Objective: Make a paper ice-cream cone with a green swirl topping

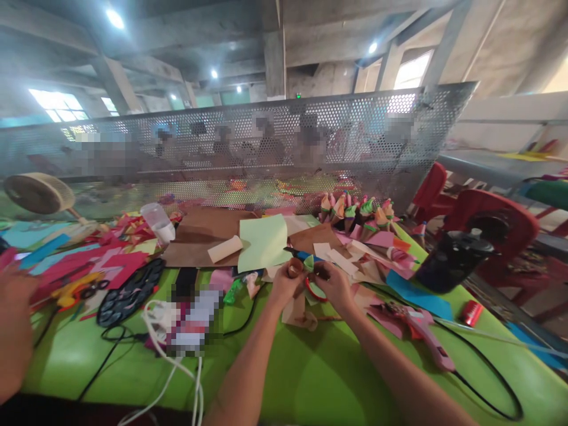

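My left hand (284, 285) is closed around a small rolled piece of brown paper (294, 268). My right hand (333, 286) is beside it, its fingers pinched at a small light green folded piece (309, 262) that shows between the two hands. Just below the fingertips lies a red-rimmed ring (316, 291), partly covered by my right hand. Under my hands a brown paper scrap (296, 313) rests on the green tabletop (328, 361). A pink hot glue gun (428, 337) lies to the right of my right hand.
Paper ice cream cones (350, 213) stand at the back right, near a black bottle (452, 260). Light green paper (264, 239) lies on brown sheets. A power strip (195, 322) with white cables is at left. Another person's hand (18, 331) shows at the left edge.
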{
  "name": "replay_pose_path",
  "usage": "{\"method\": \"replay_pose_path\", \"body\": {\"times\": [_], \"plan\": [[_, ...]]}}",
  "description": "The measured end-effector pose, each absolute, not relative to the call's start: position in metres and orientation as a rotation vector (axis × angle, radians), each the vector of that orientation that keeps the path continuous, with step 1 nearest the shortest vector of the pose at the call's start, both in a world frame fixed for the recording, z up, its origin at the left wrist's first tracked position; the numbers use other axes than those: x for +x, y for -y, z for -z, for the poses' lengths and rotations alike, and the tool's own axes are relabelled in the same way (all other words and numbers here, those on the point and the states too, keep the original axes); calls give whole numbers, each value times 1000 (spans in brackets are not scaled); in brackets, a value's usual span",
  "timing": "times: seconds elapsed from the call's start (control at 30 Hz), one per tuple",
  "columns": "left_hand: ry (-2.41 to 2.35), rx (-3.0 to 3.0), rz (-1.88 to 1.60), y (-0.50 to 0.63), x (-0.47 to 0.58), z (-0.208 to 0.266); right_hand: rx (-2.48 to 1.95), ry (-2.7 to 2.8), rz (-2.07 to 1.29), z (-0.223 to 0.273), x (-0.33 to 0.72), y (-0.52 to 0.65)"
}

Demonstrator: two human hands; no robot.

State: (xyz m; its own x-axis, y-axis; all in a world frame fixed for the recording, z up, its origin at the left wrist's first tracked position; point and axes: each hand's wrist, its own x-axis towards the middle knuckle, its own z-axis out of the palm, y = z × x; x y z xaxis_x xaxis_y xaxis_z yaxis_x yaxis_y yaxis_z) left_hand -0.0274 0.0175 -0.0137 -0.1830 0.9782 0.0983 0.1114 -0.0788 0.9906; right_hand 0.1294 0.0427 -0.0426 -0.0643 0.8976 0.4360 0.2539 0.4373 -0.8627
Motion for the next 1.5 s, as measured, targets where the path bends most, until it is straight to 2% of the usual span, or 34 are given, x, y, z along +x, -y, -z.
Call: {"method": "replay_pose_path", "body": {"times": [0.67, 1.07, 1.37, 1.5], "plan": [[-1326, 1379, -1324, -20, -26, 21, -1108, 1489, -732, 25, 137, -38], [-1353, 1598, -1268, -9, -20, 14, -905, 1321, -1002, 13, 135, -28], [-1291, 1678, -1275, -12, -19, 20, -996, 1376, -983, 17, 125, -19], [-1304, 1662, -1262, -13, -19, 21, -988, 1476, -876, 12, 128, -19]]}}
